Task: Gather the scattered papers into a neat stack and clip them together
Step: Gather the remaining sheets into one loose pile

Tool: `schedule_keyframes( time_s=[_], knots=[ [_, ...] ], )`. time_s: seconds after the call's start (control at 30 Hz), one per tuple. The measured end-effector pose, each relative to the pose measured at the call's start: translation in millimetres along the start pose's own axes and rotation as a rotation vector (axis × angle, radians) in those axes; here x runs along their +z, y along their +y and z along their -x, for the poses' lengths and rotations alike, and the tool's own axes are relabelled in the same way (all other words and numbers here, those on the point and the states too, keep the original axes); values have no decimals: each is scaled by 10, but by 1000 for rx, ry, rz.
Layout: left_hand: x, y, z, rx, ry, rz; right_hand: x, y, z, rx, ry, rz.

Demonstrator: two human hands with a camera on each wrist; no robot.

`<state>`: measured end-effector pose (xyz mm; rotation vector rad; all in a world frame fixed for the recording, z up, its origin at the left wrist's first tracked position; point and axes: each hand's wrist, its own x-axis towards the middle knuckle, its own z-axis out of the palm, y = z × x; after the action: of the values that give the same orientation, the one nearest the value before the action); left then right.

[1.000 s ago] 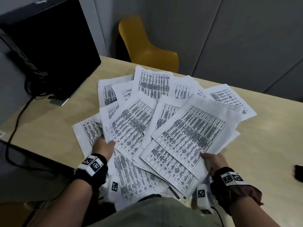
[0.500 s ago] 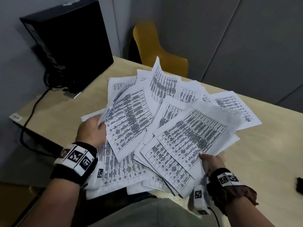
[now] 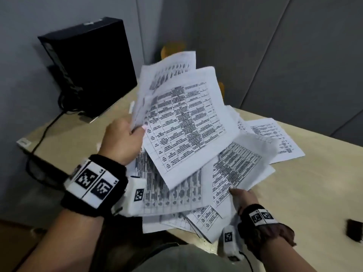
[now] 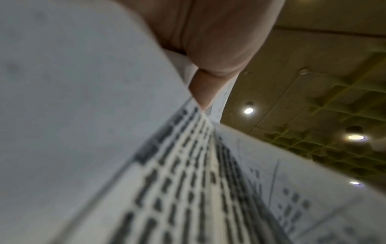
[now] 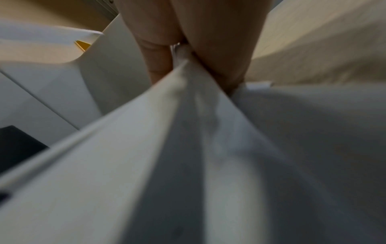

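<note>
Printed white papers (image 3: 231,173) with dense tables lie fanned over the near part of the wooden table (image 3: 314,183). My left hand (image 3: 125,138) grips a bunch of sheets (image 3: 182,118) by their left edge and holds them raised and tilted above the pile. The left wrist view shows thumb and finger pinching those sheets (image 4: 188,173). My right hand (image 3: 241,197) pinches the near right edge of several lower sheets, and the right wrist view shows its fingers (image 5: 158,54) closed on the paper edges (image 5: 188,132). One sheet (image 3: 275,140) lies apart at the far right. No clip is clearly visible.
A black computer case (image 3: 88,65) with cables stands at the table's back left corner. A yellow chair (image 3: 172,50) is behind the lifted sheets. A small dark object (image 3: 354,229) lies at the right edge. Grey wall panels rise behind the table.
My left hand has gathered several sheets from the left side and lifted them up and rightward, tilting them over the pile. The right hand has kept its hold at the near right edge.
</note>
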<state>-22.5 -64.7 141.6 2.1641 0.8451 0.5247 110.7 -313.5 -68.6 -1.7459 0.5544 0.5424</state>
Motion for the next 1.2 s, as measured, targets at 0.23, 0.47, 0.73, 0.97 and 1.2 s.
schedule_keyframes(
  time_s=[0.23, 0.47, 0.73, 0.97, 1.2],
  knots=[
    [1000, -804, -382, -320, -364, 33, -36, -23, 27, 25, -77, -14],
    [1369, -1093, -587, -326, -596, -156, 40, 116, -13, -22, -133, -77],
    [1419, -1196, -1046, -221, -506, -26, -16, 101, 251, -70, 125, 25],
    [1458, -1452, -1733, -21, -606, -582, -165, 80, 107, -31, 138, 82],
    [1517, -1666, -1520, 92, -889, -766, -148, 32, -74, 64, 219, 42]
  ],
)
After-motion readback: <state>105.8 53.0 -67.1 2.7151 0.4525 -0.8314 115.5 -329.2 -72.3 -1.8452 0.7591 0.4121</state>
